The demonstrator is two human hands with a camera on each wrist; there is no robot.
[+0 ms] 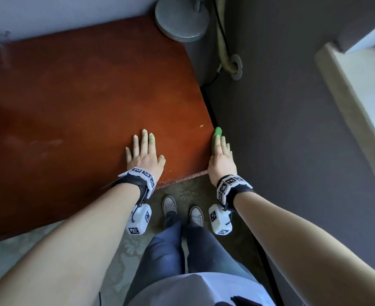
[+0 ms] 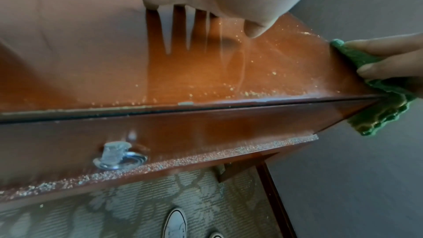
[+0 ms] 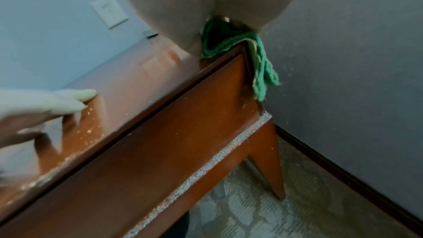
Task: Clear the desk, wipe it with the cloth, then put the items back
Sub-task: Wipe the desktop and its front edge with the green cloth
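The right hand (image 3: 206, 10) presses a green cloth (image 3: 260, 64) on the desk (image 3: 160, 133) corner. Part of the cloth hangs down below the hand. The left hand (image 3: 41, 108) lies flat on the desk, well apart.

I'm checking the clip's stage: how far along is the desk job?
Clearing looks done: only the lamp base stands on the desk. Wiping is in hand: the right hand presses the cloth at the right edge, left hand flat. Crumbs remain; items are still to return.
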